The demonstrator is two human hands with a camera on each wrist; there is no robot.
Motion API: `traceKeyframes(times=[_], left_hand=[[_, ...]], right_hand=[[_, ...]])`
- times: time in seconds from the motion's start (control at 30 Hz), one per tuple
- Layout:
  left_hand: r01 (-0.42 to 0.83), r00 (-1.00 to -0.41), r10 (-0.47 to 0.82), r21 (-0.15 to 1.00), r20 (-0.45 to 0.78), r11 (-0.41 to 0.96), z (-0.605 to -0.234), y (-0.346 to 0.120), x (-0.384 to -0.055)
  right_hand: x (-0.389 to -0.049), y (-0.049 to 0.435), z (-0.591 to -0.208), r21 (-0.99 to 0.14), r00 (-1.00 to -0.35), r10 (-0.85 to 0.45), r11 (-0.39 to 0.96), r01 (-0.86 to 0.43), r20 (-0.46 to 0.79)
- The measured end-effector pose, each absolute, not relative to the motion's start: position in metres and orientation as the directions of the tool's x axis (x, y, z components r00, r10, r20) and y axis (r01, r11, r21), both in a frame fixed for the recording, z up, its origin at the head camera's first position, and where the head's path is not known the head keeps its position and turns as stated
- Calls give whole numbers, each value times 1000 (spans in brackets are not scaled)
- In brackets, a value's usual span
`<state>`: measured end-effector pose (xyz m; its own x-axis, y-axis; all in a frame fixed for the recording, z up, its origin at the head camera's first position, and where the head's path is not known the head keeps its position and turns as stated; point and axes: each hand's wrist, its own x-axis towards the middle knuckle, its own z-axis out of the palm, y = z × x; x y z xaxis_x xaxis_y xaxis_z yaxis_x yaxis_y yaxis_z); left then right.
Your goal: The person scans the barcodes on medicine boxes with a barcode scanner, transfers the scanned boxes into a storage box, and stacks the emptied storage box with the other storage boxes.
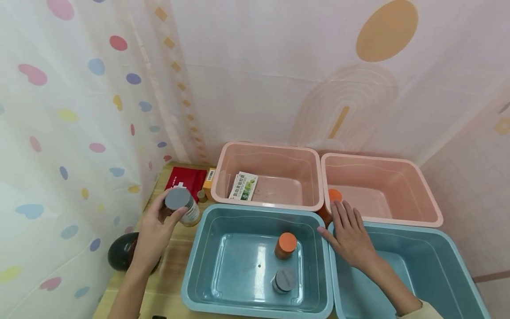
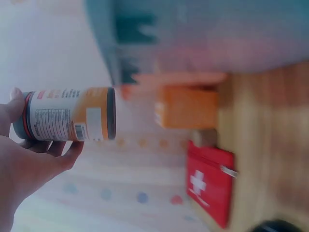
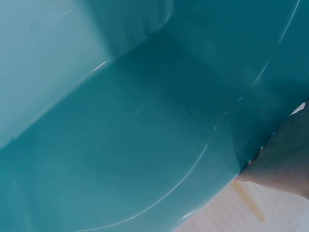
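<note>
Grey-capped jar [image 1: 182, 204], pinched by the left hand [image 1: 156, 231], is hovering at ten o'clock from the left blue bin [image 1: 235, 266] holding two bottles [image 1: 286, 244]; the right hand [image 1: 352, 239] is extending straight fingers at three.

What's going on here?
A person's left hand grips a cylindrical, grey-capped bottle above the wooden table, beside the front-left blue plastic bin. The right hand is outstretched where the bins meet, partly hiding an orange object; whether they touch is unclear. An orange-capped cylindrical bottle and another grey-capped one sit in that blue bin; a flat white-and-green box lies in the back-left pink plastic bin.
</note>
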<state>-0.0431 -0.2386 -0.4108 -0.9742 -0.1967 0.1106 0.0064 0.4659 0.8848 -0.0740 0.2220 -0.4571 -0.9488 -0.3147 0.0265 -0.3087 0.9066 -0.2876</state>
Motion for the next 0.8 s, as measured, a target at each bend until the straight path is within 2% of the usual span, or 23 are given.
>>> traceKeyframes(times=[0.23, 0.4, 0.53, 0.63, 0.8], left_hand=[[145, -984, -39, 903, 175, 406, -375, -201, -74], [211, -976, 115, 929, 184, 303, -365, -151, -114], [174, -964, 223, 977, 144, 122, -368, -99, -151], [109, -965, 245, 993, 97, 37, -372, -62, -171], [78, -961, 265, 997, 75, 2, -377, -10, -188]], right_hand=[[-73, 222, -458, -277, -946, -322, 907, -318, 35], [-74, 226, -459, -277, -948, -317, 907, -316, 43], [-71, 230, -460, -274, -951, -305, 912, -306, 48], [-69, 232, -460, -273, -953, -301, 913, -301, 46], [-66, 234, -460, -273, -954, -298, 915, -296, 33]])
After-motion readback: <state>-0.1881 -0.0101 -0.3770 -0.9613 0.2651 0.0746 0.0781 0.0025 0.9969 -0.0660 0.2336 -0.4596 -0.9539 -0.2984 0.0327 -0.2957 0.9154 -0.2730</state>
